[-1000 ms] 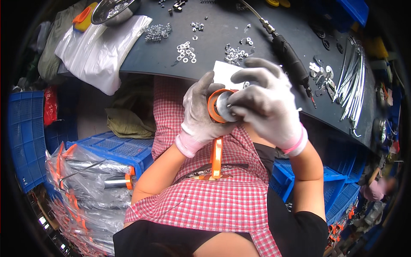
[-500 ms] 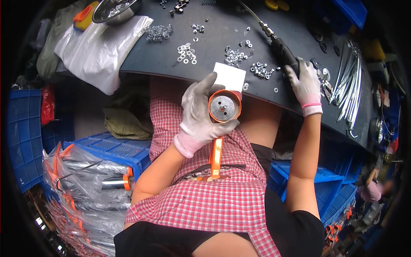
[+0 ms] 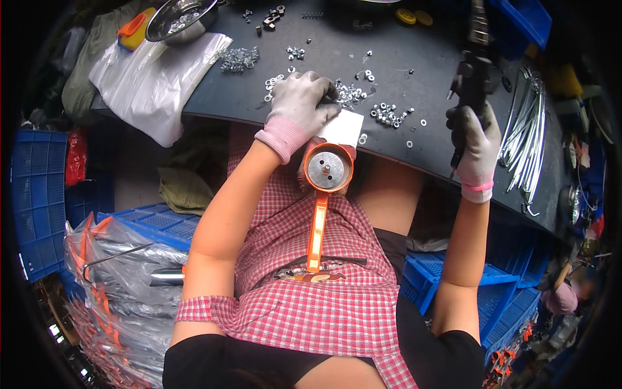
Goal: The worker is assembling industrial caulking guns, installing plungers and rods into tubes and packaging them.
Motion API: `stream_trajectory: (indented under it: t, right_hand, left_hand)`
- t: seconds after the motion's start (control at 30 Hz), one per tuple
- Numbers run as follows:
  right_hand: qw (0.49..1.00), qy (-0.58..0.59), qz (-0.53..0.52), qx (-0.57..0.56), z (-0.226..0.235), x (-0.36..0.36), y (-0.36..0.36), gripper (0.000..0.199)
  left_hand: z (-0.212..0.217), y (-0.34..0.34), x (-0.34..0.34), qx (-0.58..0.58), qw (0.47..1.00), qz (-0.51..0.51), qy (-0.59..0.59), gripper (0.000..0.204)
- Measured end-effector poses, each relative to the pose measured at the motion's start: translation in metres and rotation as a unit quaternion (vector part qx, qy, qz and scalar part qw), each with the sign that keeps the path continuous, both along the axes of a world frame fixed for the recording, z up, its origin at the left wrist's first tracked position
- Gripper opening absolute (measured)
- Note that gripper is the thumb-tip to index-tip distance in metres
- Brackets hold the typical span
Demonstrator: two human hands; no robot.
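My left hand (image 3: 300,107), in a pale glove with a pink cuff, reaches over the table's near edge. Its fingers are bent together among the small washers (image 3: 271,84) and nuts (image 3: 350,95); the fingertips are partly hidden. Just below it, an orange round housing (image 3: 330,171) with a metal disc and centre stud inside stands above my lap, untouched by either hand. Its long orange handle (image 3: 317,233) points toward me. My right hand (image 3: 479,144), gloved too, grips a black air screwdriver (image 3: 472,78) held up at the right of the table.
A white card (image 3: 343,128) lies at the table edge. More nuts (image 3: 389,115), springs (image 3: 240,59) and a bundle of metal rods (image 3: 523,133) are spread on the dark table (image 3: 259,110). A steel bowl (image 3: 181,19) stands far left. Blue crates (image 3: 39,207) flank me, with plastic-wrapped parts (image 3: 129,292).
My left hand has let go of the orange housing and moved up to the small parts. My right hand has lifted the air screwdriver and swung it upright, slightly to the right.
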State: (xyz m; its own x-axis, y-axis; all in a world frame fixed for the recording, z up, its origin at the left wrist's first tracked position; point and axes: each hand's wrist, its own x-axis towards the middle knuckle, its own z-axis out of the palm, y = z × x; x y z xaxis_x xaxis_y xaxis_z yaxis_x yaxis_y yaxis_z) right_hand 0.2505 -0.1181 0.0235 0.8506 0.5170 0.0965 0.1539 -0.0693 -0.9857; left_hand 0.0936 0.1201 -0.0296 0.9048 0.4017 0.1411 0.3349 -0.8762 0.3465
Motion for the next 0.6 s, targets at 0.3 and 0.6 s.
stream_trajectory:
  t: [0.3,0.6]
  right_hand:
    - [0.771,0.286,0.221,0.524,-0.009,-0.043,-0.001,0.066]
    - [0.824,0.186,0.174,0.506,-0.004,-0.059,0.001,0.065]
  left_hand:
    - [0.001,-0.013,0.016,0.065,0.990,0.074,0.099,0.027]
    - [-0.004,0.009,0.009,-0.117,0.991,-0.058,-0.037,0.024]
